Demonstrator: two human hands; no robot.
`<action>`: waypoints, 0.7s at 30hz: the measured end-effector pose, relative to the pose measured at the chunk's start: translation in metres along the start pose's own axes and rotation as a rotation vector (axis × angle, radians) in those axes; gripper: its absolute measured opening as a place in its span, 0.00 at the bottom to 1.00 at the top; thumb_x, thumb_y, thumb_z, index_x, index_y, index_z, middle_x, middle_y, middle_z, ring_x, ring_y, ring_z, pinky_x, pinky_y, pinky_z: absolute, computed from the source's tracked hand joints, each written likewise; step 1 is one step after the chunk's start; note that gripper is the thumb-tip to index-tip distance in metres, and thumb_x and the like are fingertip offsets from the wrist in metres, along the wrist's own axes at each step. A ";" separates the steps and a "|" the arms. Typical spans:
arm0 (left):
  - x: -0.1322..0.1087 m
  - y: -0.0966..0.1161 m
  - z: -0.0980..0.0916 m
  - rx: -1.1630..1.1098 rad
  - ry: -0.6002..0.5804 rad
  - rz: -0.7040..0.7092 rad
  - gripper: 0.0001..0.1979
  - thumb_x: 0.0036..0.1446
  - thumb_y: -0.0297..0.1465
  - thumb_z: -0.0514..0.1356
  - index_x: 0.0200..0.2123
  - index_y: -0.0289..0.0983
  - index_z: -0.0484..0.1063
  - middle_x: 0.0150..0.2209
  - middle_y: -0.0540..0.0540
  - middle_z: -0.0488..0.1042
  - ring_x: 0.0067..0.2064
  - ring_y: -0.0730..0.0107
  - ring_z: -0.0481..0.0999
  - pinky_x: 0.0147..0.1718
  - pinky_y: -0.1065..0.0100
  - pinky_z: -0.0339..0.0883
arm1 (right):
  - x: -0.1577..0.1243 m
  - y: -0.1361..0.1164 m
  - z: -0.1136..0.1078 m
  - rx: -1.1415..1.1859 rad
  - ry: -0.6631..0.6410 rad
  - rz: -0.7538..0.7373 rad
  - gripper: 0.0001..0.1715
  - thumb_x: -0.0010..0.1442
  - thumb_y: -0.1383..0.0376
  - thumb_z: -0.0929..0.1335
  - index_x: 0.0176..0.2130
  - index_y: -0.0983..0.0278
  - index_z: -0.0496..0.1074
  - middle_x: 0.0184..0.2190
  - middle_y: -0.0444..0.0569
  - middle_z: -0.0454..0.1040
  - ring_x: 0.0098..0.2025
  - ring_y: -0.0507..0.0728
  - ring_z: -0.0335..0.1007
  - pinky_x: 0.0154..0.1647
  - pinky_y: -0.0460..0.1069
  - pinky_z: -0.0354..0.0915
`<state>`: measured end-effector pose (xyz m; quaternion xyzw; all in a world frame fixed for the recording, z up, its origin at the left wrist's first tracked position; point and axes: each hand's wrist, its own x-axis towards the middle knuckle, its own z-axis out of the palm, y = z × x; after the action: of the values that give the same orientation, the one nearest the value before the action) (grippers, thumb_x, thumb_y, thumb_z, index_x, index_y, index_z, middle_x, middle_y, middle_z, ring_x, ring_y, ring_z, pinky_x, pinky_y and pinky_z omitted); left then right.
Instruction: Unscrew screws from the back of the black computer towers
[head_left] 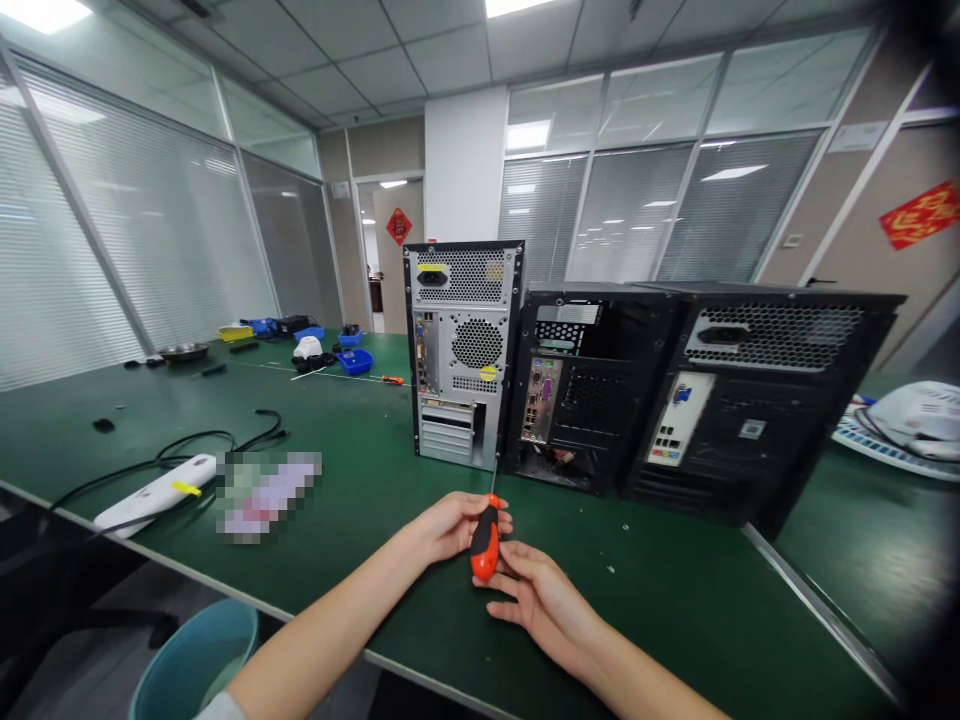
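Note:
A screwdriver [486, 540] with an orange and black handle points away from me, its thin shaft reaching the lower right corner of the silver-backed computer case [465, 350]. The tip appears to be at a screw on that edge, though it is too small to be sure. My left hand [454, 525] pinches the front of the handle, near the shaft. Behind it, my right hand [544, 605] has its fingertips around the rear of the handle, the fingers slightly spread. Two black computer cases, a middle one [592, 400] and a right one [757, 420], stand alongside, backs towards me.
On the left of the green table [352, 560] lie a white power strip [161, 492], black cables and a pixelated item [270, 495]. Farther back are blue trays [354, 362] and another orange-handled tool [392, 380]. A teal bin [195, 660] stands below the front edge.

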<state>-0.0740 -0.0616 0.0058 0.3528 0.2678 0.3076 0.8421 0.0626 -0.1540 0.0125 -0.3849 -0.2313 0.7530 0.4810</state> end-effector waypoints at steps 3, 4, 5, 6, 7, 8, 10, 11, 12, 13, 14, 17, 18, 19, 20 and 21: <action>-0.001 0.001 0.001 0.000 0.012 0.021 0.11 0.53 0.27 0.58 0.39 0.25 0.71 0.33 0.39 0.75 0.34 0.66 0.77 0.35 0.67 0.70 | -0.002 -0.001 0.001 -0.033 -0.020 0.023 0.07 0.54 0.66 0.68 0.33 0.66 0.65 0.28 0.49 0.76 0.30 0.57 0.75 0.22 0.47 0.68; -0.001 0.001 0.002 0.001 0.014 0.026 0.11 0.53 0.27 0.58 0.39 0.26 0.72 0.33 0.39 0.75 0.34 0.66 0.77 0.34 0.67 0.70 | -0.002 -0.001 0.001 -0.039 -0.027 0.029 0.07 0.54 0.65 0.68 0.33 0.66 0.65 0.28 0.49 0.75 0.30 0.57 0.75 0.22 0.47 0.69; -0.001 0.001 0.002 0.002 0.017 0.029 0.11 0.54 0.27 0.58 0.39 0.26 0.72 0.33 0.40 0.75 0.34 0.67 0.77 0.34 0.68 0.70 | -0.002 -0.001 0.001 -0.043 -0.031 0.033 0.08 0.54 0.65 0.68 0.34 0.66 0.65 0.28 0.49 0.75 0.30 0.56 0.75 0.22 0.47 0.69; -0.001 0.002 0.003 0.004 0.022 0.027 0.11 0.54 0.27 0.57 0.38 0.26 0.72 0.33 0.40 0.75 0.33 0.67 0.77 0.33 0.68 0.70 | -0.002 -0.001 0.001 -0.047 -0.036 0.034 0.08 0.55 0.65 0.68 0.34 0.66 0.65 0.28 0.49 0.75 0.30 0.56 0.75 0.21 0.47 0.69; -0.002 0.002 0.003 0.006 0.028 0.024 0.10 0.54 0.27 0.57 0.38 0.26 0.72 0.33 0.40 0.75 0.33 0.67 0.77 0.33 0.68 0.70 | -0.001 -0.002 0.001 -0.051 -0.038 0.037 0.08 0.55 0.65 0.68 0.34 0.66 0.65 0.28 0.49 0.75 0.30 0.56 0.75 0.21 0.46 0.69; -0.002 0.002 0.004 0.010 0.036 0.021 0.10 0.54 0.27 0.57 0.38 0.26 0.72 0.33 0.40 0.75 0.33 0.67 0.77 0.33 0.68 0.70 | -0.001 -0.002 0.000 -0.054 -0.039 0.039 0.08 0.55 0.65 0.68 0.35 0.66 0.65 0.28 0.49 0.75 0.30 0.56 0.75 0.21 0.46 0.69; -0.002 0.002 0.004 0.018 0.056 0.019 0.10 0.54 0.27 0.57 0.38 0.26 0.72 0.32 0.41 0.75 0.32 0.68 0.77 0.33 0.68 0.70 | 0.000 -0.002 0.000 -0.061 -0.043 0.048 0.08 0.55 0.65 0.67 0.35 0.66 0.66 0.29 0.49 0.75 0.30 0.56 0.75 0.21 0.46 0.68; -0.002 0.002 0.004 0.025 0.065 0.019 0.10 0.54 0.27 0.58 0.38 0.26 0.72 0.31 0.41 0.75 0.32 0.68 0.77 0.32 0.69 0.70 | 0.001 -0.002 0.000 -0.066 -0.048 0.053 0.08 0.56 0.64 0.67 0.36 0.67 0.66 0.29 0.49 0.75 0.29 0.55 0.75 0.21 0.46 0.68; -0.002 0.002 0.004 0.033 0.072 0.021 0.10 0.54 0.27 0.58 0.38 0.27 0.72 0.31 0.41 0.75 0.31 0.68 0.77 0.32 0.69 0.70 | 0.001 -0.002 0.000 -0.071 -0.052 0.060 0.09 0.56 0.64 0.66 0.36 0.67 0.67 0.28 0.49 0.75 0.29 0.55 0.75 0.20 0.45 0.68; -0.002 0.001 0.004 0.043 0.078 0.022 0.10 0.54 0.28 0.58 0.38 0.27 0.72 0.31 0.42 0.75 0.31 0.68 0.77 0.32 0.69 0.69 | 0.002 -0.002 0.000 -0.075 -0.055 0.066 0.09 0.57 0.63 0.65 0.36 0.68 0.67 0.28 0.49 0.75 0.29 0.55 0.74 0.20 0.45 0.68; -0.002 0.001 0.004 0.055 0.083 0.023 0.11 0.53 0.28 0.58 0.38 0.27 0.72 0.31 0.42 0.75 0.31 0.69 0.77 0.31 0.70 0.69 | 0.001 -0.002 0.000 -0.083 -0.057 0.073 0.10 0.58 0.63 0.64 0.36 0.68 0.68 0.28 0.49 0.74 0.29 0.55 0.74 0.20 0.45 0.68; -0.002 0.001 0.004 0.089 0.095 0.030 0.11 0.53 0.29 0.60 0.38 0.28 0.72 0.31 0.43 0.75 0.30 0.70 0.77 0.30 0.71 0.69 | 0.000 -0.001 0.002 -0.122 -0.049 0.085 0.13 0.58 0.61 0.62 0.34 0.69 0.69 0.26 0.49 0.73 0.29 0.55 0.74 0.20 0.46 0.68; -0.002 0.001 0.005 0.094 0.099 0.033 0.12 0.52 0.30 0.60 0.38 0.28 0.72 0.31 0.43 0.75 0.30 0.70 0.77 0.30 0.71 0.69 | -0.001 -0.001 0.002 -0.135 -0.047 0.085 0.14 0.58 0.61 0.62 0.34 0.69 0.70 0.26 0.49 0.73 0.29 0.55 0.73 0.19 0.46 0.68; -0.002 0.001 0.005 0.097 0.103 0.037 0.12 0.52 0.30 0.61 0.38 0.28 0.72 0.31 0.43 0.75 0.30 0.70 0.77 0.29 0.72 0.69 | -0.002 -0.001 0.003 -0.144 -0.046 0.088 0.14 0.58 0.60 0.62 0.33 0.70 0.70 0.26 0.49 0.73 0.28 0.55 0.73 0.19 0.46 0.68; -0.002 0.001 0.005 0.098 0.106 0.040 0.12 0.51 0.30 0.61 0.38 0.28 0.72 0.30 0.43 0.75 0.30 0.70 0.76 0.29 0.72 0.69 | -0.003 -0.002 0.003 -0.146 -0.048 0.090 0.15 0.58 0.60 0.62 0.33 0.70 0.70 0.26 0.49 0.72 0.28 0.55 0.73 0.19 0.46 0.68; -0.002 0.001 0.005 0.100 0.108 0.041 0.12 0.51 0.30 0.62 0.38 0.28 0.72 0.30 0.44 0.75 0.30 0.71 0.76 0.29 0.72 0.68 | -0.003 -0.002 0.004 -0.143 -0.053 0.095 0.15 0.59 0.60 0.62 0.33 0.70 0.70 0.26 0.49 0.72 0.28 0.55 0.73 0.19 0.46 0.68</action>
<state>-0.0721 -0.0649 0.0102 0.3826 0.3205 0.3298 0.8013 0.0613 -0.1560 0.0174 -0.4086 -0.2785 0.7665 0.4098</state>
